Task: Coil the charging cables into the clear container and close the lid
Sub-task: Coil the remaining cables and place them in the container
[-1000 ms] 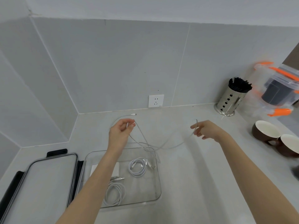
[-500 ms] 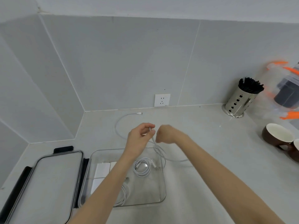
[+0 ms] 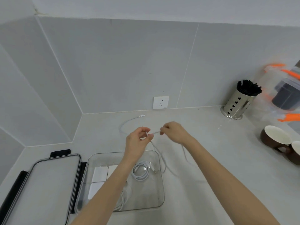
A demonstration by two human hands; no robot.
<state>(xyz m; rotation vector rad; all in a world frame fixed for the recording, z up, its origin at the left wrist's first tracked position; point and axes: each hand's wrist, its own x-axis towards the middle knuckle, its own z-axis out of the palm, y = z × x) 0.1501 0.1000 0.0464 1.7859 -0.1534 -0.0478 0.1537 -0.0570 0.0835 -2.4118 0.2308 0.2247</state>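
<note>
Both hands hold one white charging cable (image 3: 163,159) above the counter, behind the clear container (image 3: 159,189). My left hand (image 3: 138,140) pinches it near a plug end, and my right hand (image 3: 174,131) pinches it a little to the right. Loops of this cable hang down over the container's right rim. Inside the container lie a coiled white cable (image 3: 140,172), white charger blocks (image 3: 99,174) and another white cable (image 3: 121,203) partly hidden by my left forearm. The lid (image 3: 40,187), with black clasps, lies flat to the left. One end of the cable (image 3: 129,121) trails on the counter near the wall.
A wall socket (image 3: 160,102) is on the back wall. At the right stand a metal holder of black sticks (image 3: 238,103), a clear box with orange clasps (image 3: 285,93) and two brown cups (image 3: 276,138). Walls close off the left corner.
My right hand swept in from the far right to meet the left hand, then drew slightly apart, leaving a short stretch of cable between them. The view shifted a little.
</note>
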